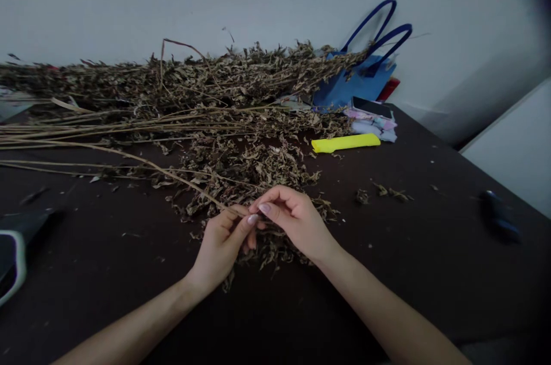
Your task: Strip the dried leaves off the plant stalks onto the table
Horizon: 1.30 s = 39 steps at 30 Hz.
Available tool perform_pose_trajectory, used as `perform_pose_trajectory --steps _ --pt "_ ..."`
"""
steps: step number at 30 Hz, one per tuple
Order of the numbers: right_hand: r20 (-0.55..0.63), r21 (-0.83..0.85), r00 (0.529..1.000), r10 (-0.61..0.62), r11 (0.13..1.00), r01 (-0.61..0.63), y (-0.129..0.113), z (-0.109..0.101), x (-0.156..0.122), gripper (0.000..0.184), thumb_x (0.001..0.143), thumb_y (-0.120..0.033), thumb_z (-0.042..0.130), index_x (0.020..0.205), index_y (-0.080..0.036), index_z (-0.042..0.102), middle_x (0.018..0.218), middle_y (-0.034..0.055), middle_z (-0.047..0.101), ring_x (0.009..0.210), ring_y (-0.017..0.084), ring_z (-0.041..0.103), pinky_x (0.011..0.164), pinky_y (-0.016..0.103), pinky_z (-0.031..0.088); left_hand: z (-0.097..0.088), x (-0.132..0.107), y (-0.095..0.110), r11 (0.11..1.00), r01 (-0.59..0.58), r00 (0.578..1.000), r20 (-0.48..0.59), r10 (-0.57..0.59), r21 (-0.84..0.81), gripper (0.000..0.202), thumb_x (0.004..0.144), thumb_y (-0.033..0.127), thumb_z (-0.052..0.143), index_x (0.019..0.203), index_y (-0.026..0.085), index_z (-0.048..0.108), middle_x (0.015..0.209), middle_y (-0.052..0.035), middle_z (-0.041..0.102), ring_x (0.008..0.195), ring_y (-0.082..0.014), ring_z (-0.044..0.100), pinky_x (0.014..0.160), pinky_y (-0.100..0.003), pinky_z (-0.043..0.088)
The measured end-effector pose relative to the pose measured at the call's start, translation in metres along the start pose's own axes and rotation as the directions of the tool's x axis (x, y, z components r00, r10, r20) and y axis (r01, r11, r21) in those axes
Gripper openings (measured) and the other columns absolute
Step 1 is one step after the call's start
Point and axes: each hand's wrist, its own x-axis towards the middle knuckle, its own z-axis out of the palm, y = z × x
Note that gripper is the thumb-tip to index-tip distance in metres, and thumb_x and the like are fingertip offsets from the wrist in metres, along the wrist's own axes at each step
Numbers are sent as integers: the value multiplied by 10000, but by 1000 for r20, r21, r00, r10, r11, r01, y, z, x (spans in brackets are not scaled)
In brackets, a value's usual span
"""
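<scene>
My left hand (226,239) is closed around a long dried plant stem (172,174), thumb and fingers pinching it near its right end. From that grip the stem runs up and left across the table. Right beside it, my right hand (295,218) has its thumb and fingertips pinched together at the same spot; what lies between them is hidden. Crumpled dry leaves (271,167) lie loose behind and under both hands. Farther back, several bare stems (107,127) stretch off to the left in front of a thick heap of dried leafy stalks (241,75).
At the back right stand a blue bag (344,89) with dark handles and a phone (372,107) on a pale cloth (379,127). A yellow strip (346,143) lies in front. A dark object (499,218) is far right; a white-edged device (19,261) is at left.
</scene>
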Motion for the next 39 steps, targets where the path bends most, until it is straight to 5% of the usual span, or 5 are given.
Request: perform_pose_trajectory --steps 4,16,27,34,39 --pt "43 70 998 47 996 -50 1 -3 2 118 848 -295 529 820 -182 545 770 3 580 658 89 537 616 244 462 2 -3 -1 1000 -9 998 56 8 13 167 849 271 524 773 133 581 491 36 528 416 -71 469 421 -175 404" --pt "204 -87 978 40 996 -23 -6 -8 1 96 875 -206 462 782 -184 474 682 -47 471 541 55 493 543 211 419 7 -9 -9 1000 10 987 162 -11 11 182 863 290 497 756 146 531 500 35 537 412 -72 473 425 -179 421" --pt "190 221 976 108 964 -150 -1 -6 2 106 873 -237 485 789 -174 469 696 -13 553 601 86 524 568 238 437 3 -3 -3 998 16 986 166 -25 57 188 863 287 498 758 138 543 519 24 549 436 -73 485 435 -175 421" --pt "250 72 961 119 987 -142 -5 -5 1 133 877 -264 477 773 -182 464 625 -47 470 536 72 486 520 221 415 3 -7 -8 995 -52 974 225 31 90 178 873 266 484 758 142 539 534 24 550 444 -72 496 447 -175 426" --pt "123 -144 991 55 989 -37 -6 -12 3 154 883 -303 473 793 -184 510 563 -61 442 499 67 435 504 213 371 -2 -3 1 994 -78 985 161 64 81 167 874 248 481 777 140 563 554 17 549 465 -80 511 457 -187 435"
